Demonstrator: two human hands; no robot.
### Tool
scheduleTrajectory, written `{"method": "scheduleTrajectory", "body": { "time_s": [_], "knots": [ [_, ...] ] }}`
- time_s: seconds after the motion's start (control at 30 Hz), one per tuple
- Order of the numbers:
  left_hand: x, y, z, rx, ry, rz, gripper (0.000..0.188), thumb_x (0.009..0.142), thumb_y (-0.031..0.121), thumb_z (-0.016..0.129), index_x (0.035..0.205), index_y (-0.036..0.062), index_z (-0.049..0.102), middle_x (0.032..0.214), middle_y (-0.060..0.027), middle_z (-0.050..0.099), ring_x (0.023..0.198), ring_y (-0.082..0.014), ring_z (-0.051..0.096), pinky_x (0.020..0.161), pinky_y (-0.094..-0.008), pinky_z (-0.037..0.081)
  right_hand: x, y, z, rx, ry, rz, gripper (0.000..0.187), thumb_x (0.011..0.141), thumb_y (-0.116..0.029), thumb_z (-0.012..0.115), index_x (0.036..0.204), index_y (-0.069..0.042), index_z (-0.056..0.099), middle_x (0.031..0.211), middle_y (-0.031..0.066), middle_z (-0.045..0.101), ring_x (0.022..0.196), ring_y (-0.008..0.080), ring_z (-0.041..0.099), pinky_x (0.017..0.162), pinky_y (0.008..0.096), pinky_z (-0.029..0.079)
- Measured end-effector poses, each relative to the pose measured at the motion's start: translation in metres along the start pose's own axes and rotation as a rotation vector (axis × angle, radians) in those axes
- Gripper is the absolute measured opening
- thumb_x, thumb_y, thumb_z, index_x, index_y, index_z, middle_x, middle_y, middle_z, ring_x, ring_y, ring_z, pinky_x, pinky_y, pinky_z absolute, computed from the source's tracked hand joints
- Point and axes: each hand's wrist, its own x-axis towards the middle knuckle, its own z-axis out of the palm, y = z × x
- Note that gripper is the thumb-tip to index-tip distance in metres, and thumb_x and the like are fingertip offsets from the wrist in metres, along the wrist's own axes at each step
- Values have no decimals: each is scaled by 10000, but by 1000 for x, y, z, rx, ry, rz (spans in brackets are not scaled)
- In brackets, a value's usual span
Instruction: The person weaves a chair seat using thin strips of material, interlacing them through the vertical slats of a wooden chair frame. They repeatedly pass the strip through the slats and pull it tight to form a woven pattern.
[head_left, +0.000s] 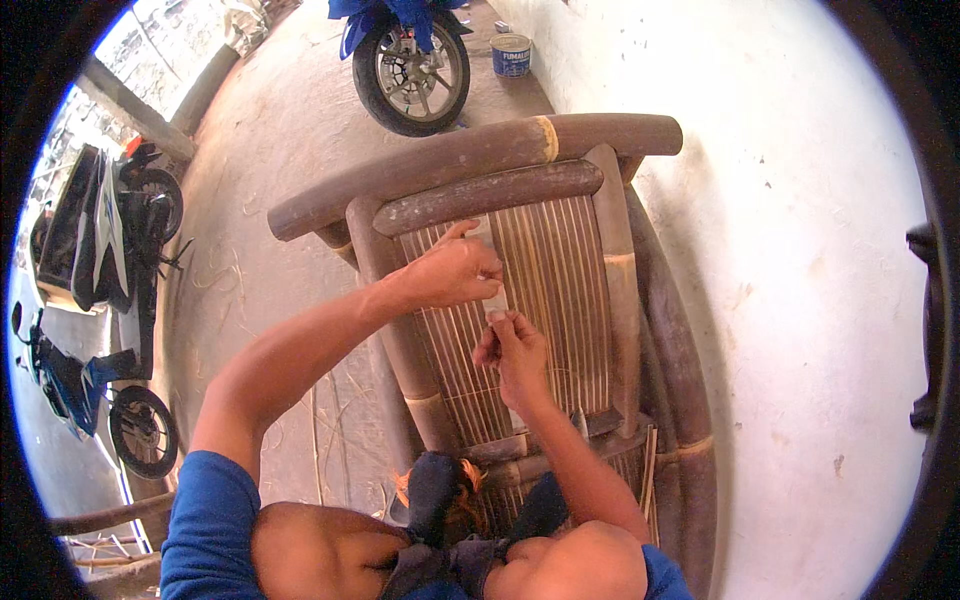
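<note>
A pale, flat strip (pixel 500 298) lies lengthwise over the thin bamboo slats (pixel 560 300) of a dark bamboo chair (pixel 470 150). My left hand (pixel 455 268) curls over the strip's upper part, its fingers closed on it and the index finger reaching up toward the top rail. Lower down, my right hand (pixel 518 350) pinches the strip's near end between thumb and fingertips. Both hands are just above the slats; whether they press on them I cannot tell. The strip's material is unclear, and my left hand hides part of it.
A white wall (pixel 800 300) rises close on the right. A motorcycle wheel (pixel 412 75) and a paint can (pixel 511 55) stand beyond the chair. Motorcycles (pixel 105 230) are at the left. Thin loose strips (pixel 335 440) lie on the floor beside the chair.
</note>
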Motion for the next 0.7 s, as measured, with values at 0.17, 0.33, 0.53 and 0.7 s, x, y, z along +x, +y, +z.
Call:
{"method": "scheduleTrajectory", "body": {
  "time_s": [0.17, 0.33, 0.53, 0.7],
  "knots": [
    [-7, 5, 0, -95, 9, 27, 206, 879, 269, 678, 897, 101, 795, 1034, -90, 693, 1045, -266, 664, 1250, -589, 202, 21, 13, 13, 301, 39, 11, 162, 1053, -242, 643, 1057, -81, 661, 745, 12, 631, 572, 132, 609, 539, 292, 522],
    [-12, 2, -7, 94, -41, 200, 202, 849, 246, 699, 904, 79, 798, 1054, -94, 635, 1066, -277, 612, 1241, -574, 237, 17, 16, 2, 204, -79, 39, 165, 1050, -233, 646, 1103, -77, 657, 732, 14, 626, 567, 111, 587, 507, 288, 500],
    [-18, 5, -10, 158, 14, 269, 145, 816, 182, 706, 796, 38, 708, 1068, -117, 599, 1056, -285, 571, 1065, -520, 417, 8, 12, 1, -196, -43, -68, 245, 1058, -263, 626, 1175, -48, 625, 666, 13, 578, 533, 99, 543, 485, 261, 455],
    [-62, 28, -10, 66, 72, 234, 138, 824, 166, 719, 843, 52, 643, 1169, -161, 570, 1095, -381, 552, 951, -518, 472, -3, -9, -8, -414, 7, -145, 294, 1065, -293, 608, 1189, -27, 613, 673, 9, 582, 533, 103, 546, 497, 266, 448]
  ]
}}
